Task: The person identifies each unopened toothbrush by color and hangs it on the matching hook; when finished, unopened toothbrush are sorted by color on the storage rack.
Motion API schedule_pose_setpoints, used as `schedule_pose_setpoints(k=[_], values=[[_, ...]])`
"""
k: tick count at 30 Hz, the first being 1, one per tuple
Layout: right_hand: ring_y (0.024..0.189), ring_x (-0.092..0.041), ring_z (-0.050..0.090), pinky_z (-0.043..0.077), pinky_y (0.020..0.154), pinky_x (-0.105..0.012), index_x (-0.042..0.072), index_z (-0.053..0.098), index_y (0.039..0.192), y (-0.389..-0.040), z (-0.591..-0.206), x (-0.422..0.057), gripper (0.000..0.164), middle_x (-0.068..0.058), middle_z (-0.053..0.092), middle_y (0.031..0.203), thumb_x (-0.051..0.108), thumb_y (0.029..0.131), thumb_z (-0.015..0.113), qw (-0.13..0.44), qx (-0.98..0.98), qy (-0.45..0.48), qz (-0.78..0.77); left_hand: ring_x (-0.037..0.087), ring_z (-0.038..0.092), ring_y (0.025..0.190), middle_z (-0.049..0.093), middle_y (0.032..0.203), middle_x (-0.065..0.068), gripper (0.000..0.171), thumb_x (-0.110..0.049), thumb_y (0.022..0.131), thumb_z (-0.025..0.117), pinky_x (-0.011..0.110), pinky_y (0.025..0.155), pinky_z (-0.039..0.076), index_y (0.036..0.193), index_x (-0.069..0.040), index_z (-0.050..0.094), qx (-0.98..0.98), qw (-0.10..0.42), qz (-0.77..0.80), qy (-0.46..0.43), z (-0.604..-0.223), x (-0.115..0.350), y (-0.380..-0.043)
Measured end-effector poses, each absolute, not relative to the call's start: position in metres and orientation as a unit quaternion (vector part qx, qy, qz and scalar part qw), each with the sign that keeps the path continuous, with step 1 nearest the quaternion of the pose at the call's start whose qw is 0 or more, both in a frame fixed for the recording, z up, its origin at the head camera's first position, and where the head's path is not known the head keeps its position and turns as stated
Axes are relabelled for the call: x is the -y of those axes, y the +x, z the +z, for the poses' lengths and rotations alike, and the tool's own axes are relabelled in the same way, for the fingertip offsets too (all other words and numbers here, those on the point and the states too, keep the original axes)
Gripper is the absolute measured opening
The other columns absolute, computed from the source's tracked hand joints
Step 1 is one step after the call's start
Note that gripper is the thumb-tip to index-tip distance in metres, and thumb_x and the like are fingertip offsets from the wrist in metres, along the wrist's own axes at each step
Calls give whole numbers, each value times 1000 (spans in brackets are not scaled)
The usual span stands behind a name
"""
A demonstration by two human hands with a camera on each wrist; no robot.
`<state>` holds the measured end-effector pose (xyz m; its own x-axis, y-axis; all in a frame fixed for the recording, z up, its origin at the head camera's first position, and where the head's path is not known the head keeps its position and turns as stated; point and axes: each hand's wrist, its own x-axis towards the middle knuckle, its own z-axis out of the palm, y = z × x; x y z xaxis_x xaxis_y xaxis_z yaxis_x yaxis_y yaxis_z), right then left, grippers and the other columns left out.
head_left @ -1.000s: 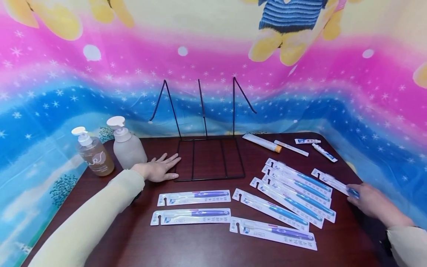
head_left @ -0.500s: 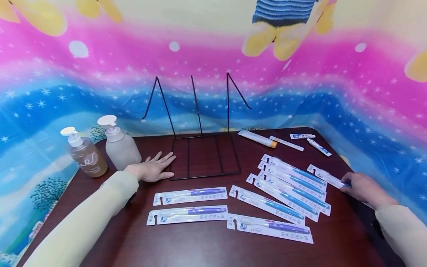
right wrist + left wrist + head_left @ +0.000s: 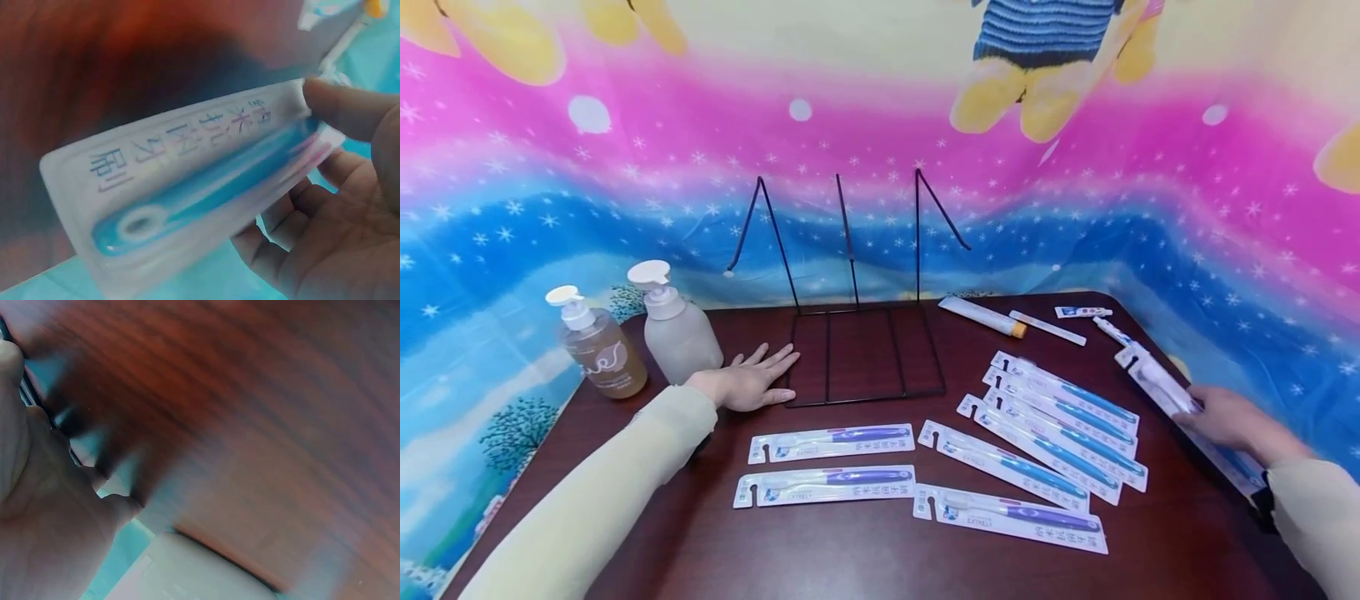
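My right hand (image 3: pixel 1240 423) pinches a packaged blue toothbrush (image 3: pixel 1159 383) at the right side of the table. In the right wrist view, thumb and fingers grip the toothbrush pack (image 3: pixel 200 181) by one part, its blue handle end toward the camera. My left hand (image 3: pixel 748 383) rests palm down, fingers spread, with its fingertips at the left edge of a black wire rack (image 3: pixel 917 237). Several blue toothbrush packs (image 3: pixel 1037 446) lie overlapping in the middle right. Three purple toothbrush packs, including one at front (image 3: pixel 1011 518), lie nearer me.
Left of the rack stand a white pump bottle (image 3: pixel 681 337) and an amber pump bottle (image 3: pixel 606 354). At the back right lie a toothpaste tube (image 3: pixel 977 315), a slim white pack (image 3: pixel 1048 327) and two small tubes, one flat (image 3: pixel 1082 312). A printed cloth (image 3: pixel 865 125) surrounds the table.
My right hand has picked up the far-right toothbrush pack, whose full length now shows beneath the hand. My left hand stays by the rack. The head view has shifted slightly.
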<state>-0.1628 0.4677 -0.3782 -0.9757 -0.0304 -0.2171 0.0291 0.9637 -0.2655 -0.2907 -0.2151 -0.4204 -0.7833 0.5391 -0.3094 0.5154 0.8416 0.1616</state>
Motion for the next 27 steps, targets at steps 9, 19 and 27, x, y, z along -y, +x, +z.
schedule_pose_setpoints(k=[9,19,27], values=[[84,-46,58,47,54,-51,-4,33,133,-141,-311,-399,69,-34,50,110,50,93,43,-38,-978,20,-206,41,2,136,1,154,7,77,-58,91,37,65,99,9,149,-17,8,-941,174,40,287,-413,214,-290],[96,-32,60,51,70,-50,10,45,126,-139,-282,-269,44,-14,59,111,32,90,58,-117,-920,-110,-356,43,2,135,2,154,9,78,-59,91,37,66,99,7,149,-15,9,-941,172,45,288,-415,217,-289],[100,-27,60,49,75,-51,12,39,133,-164,-281,-201,49,-12,57,117,29,92,57,-74,-892,-167,-413,41,2,136,1,154,7,78,-58,91,37,65,100,8,149,-16,8,-942,173,41,285,-417,214,-288]])
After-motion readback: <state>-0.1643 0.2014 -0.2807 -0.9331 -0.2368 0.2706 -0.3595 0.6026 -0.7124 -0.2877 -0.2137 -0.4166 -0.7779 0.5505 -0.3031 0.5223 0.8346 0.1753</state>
